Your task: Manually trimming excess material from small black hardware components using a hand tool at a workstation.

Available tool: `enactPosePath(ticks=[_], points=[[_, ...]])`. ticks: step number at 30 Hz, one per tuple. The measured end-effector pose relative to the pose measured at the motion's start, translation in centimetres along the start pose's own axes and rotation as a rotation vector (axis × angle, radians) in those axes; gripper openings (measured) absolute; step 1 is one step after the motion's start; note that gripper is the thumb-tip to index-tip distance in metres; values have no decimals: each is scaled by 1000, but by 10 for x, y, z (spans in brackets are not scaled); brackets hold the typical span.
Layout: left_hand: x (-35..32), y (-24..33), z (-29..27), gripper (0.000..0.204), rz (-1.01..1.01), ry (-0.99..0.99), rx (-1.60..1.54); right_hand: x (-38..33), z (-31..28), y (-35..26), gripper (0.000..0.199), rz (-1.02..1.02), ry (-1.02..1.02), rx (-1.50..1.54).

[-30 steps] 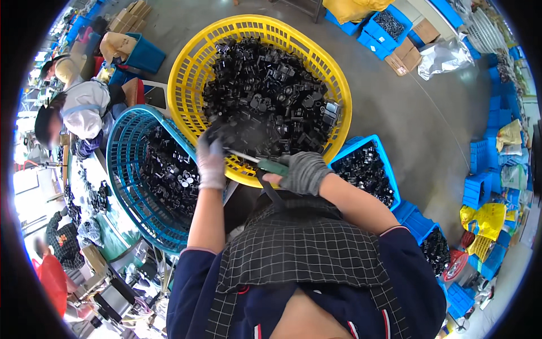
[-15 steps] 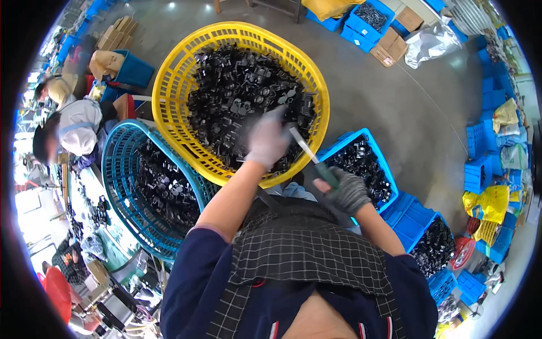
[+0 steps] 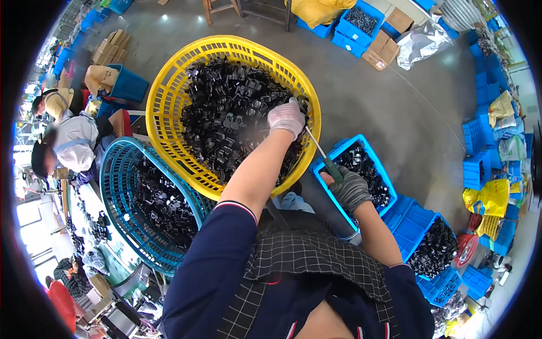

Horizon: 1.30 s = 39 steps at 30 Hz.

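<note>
A large yellow plastic basket (image 3: 160, 113) in front of me holds a heap of small black parts (image 3: 226, 107). My left hand (image 3: 287, 118), in a pale striped glove, is over the heap by the basket's right wall. Its fingers are curled closed; what they hold is hidden, though dark parts lie right beside them. In a dark grey glove, my right hand (image 3: 350, 189) grips a screwdriver (image 3: 334, 171) by its green handle. The thin metal shaft slants up and left across the basket's rim, its tip close to my left hand.
At the left stands a teal basket (image 3: 121, 195) with more black parts. Blue bins of similar parts, one near bin (image 3: 389, 179) and another bin (image 3: 402, 223), are at the right. Two people sit at the far left. Cardboard boxes (image 3: 381, 51) lie farther back.
My left hand has moved right and slightly up, from the heap toward the basket's right wall. The screwdriver stays in my right hand, its tip now nearer the left hand. The view has shifted slightly.
</note>
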<state>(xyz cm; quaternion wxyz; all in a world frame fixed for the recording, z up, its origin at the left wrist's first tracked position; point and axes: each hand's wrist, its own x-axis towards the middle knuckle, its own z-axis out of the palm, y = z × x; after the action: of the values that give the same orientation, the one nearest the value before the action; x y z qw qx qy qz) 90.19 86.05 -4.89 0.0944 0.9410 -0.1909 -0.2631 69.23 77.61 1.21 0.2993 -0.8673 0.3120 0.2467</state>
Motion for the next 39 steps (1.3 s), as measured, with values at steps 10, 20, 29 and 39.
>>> enactPosePath(ticks=[10, 20, 29, 39], points=[[-71, -73, -14, 46, 352, 650, -141, 5, -2, -11, 59, -208, 35, -16], [-216, -166, -36, 43, -41, 670, -187, -20, 38, -104, 62, -623, -273, -291], [-242, -260, -20, 45, -388, 731, 65, -9, 53, -84, 62, -693, -380, -299], [-84, -169, -15, 43, -31, -235, 87, -18, 28, -40, 61, -405, -174, -229]])
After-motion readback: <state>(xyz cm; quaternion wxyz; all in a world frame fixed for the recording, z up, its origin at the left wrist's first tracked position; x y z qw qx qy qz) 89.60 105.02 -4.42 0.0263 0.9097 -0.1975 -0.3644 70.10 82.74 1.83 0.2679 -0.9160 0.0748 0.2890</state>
